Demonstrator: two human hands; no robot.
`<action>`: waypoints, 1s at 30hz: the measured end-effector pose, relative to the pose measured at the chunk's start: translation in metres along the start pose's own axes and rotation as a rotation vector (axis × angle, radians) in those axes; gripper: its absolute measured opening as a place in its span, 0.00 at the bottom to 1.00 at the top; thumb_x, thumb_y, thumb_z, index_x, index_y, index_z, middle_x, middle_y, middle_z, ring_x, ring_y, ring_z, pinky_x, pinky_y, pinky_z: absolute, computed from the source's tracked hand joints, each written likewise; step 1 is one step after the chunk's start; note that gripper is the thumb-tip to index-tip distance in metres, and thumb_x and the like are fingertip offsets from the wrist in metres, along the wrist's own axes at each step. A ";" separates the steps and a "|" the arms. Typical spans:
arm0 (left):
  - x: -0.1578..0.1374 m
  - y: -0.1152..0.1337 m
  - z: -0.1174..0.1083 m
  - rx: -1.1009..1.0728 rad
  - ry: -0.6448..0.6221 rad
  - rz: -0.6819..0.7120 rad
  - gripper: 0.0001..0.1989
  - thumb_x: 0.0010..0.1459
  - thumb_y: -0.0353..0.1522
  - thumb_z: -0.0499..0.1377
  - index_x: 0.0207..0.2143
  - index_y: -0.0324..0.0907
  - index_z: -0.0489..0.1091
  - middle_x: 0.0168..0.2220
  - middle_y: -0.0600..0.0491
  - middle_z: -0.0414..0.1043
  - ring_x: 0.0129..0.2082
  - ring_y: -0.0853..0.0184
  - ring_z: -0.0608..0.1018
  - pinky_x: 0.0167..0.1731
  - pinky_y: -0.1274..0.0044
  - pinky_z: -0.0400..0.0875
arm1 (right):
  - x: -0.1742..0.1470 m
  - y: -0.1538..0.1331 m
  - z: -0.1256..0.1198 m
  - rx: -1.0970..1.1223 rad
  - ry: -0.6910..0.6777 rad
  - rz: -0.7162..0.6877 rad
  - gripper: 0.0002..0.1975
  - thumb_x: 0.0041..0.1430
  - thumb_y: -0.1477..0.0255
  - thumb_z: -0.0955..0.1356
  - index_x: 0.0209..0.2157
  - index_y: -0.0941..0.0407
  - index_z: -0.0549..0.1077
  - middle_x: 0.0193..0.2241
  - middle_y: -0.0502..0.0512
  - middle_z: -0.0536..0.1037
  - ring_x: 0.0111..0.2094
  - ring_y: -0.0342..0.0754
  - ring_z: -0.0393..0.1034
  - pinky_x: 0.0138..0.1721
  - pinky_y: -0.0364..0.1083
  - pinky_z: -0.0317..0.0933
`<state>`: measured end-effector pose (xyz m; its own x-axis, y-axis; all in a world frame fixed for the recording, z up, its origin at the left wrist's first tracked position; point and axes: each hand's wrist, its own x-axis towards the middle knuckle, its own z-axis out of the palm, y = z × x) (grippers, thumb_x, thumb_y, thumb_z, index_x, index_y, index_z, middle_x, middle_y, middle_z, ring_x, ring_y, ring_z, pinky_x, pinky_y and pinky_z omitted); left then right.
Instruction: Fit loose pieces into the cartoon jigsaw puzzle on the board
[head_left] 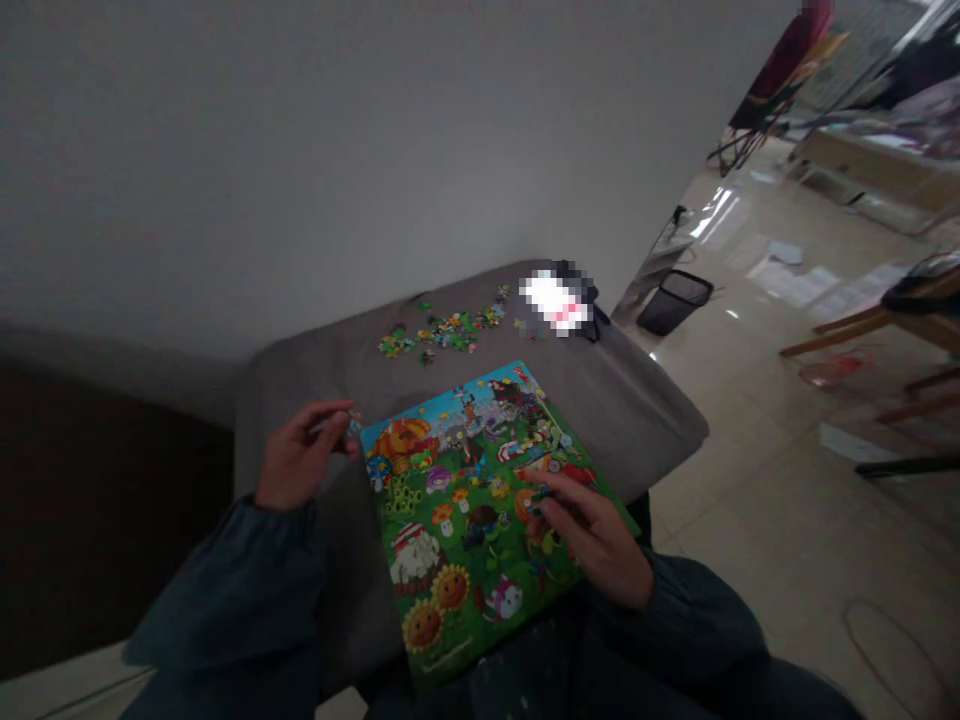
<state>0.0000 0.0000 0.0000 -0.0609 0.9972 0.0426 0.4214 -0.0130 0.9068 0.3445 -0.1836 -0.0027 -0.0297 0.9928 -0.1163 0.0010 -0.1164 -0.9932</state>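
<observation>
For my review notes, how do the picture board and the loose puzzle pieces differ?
The picture board is one large rectangle; the puzzle pieces are small and scattered. The picture board lies nearer the camera, partly under the right hand; the puzzle pieces lie nearer the wall. Both are multicoloured.

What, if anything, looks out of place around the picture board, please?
The lower edge of the picture board seems to jut past the grey surface toward the lap, an odd perch. Puzzle pieces lie scattered behind it; no damage is visible.
</observation>
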 end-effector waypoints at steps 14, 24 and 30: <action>-0.009 -0.029 0.054 -0.447 0.060 -0.178 0.28 0.45 0.41 0.75 0.46 0.40 0.74 0.32 0.59 0.80 0.27 0.70 0.78 0.33 0.75 0.79 | 0.014 0.022 0.000 0.163 -0.006 0.090 0.31 0.61 0.54 0.74 0.61 0.54 0.71 0.28 0.48 0.81 0.28 0.47 0.77 0.37 0.50 0.77; -0.011 -0.019 0.059 -0.500 0.114 -0.217 0.24 0.40 0.36 0.76 0.41 0.39 0.76 0.28 0.59 0.79 0.23 0.72 0.77 0.29 0.79 0.78 | 0.006 0.018 -0.019 -0.010 0.041 0.053 0.24 0.64 0.55 0.73 0.55 0.55 0.79 0.33 0.53 0.84 0.27 0.44 0.76 0.33 0.45 0.73; -0.010 -0.018 0.062 -0.515 0.138 -0.192 0.22 0.36 0.34 0.75 0.38 0.42 0.79 0.27 0.59 0.79 0.23 0.72 0.78 0.27 0.81 0.78 | 0.002 0.017 -0.030 -0.293 0.087 -0.114 0.17 0.70 0.65 0.67 0.55 0.52 0.81 0.37 0.55 0.83 0.34 0.47 0.77 0.37 0.46 0.72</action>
<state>0.0492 -0.0057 -0.0430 -0.2252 0.9669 -0.1199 -0.1029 0.0988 0.9898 0.3740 -0.1830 -0.0199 0.0390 0.9992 0.0085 0.2903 -0.0031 -0.9569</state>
